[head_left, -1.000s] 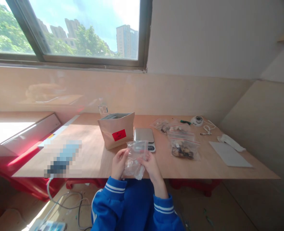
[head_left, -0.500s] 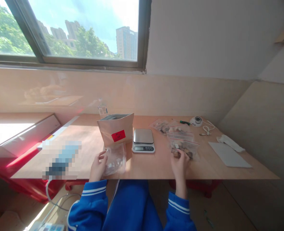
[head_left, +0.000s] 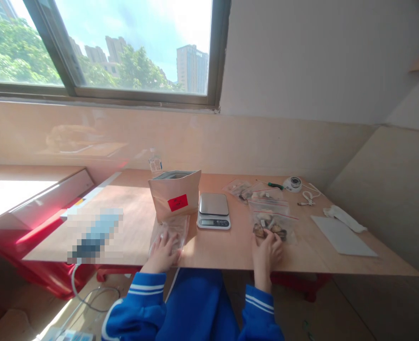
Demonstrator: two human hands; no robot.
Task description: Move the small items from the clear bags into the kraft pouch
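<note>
My left hand (head_left: 162, 252) lies with fingers spread on a clear zip bag (head_left: 183, 229) at the table's front edge. Just behind it stands a brown paper pouch (head_left: 167, 192) with a red label, its top open. My right hand (head_left: 267, 253) has its fingers curled onto the near end of another zip bag (head_left: 275, 221), which holds brown, dried-looking pieces and a small white packet. Its fingertips are partly hidden. Between the hands sits a digital kitchen scale (head_left: 214, 204) with nothing on its plate; its reading is too small to make out.
More filled zip bags (head_left: 238, 188) lie at the back right, near a green-handled screwdriver (head_left: 275, 186) and a white dome camera (head_left: 292, 183) with its cable. White sheet (head_left: 342, 236) on the right, clear bottle (head_left: 155, 162) behind the pouch, blurred-out object (head_left: 97, 234) on the left.
My left hand has moved right and flattened onto the clear zip bag, which it held by its left edge before. My right hand stays at the filled bag. The view has shifted slightly.
</note>
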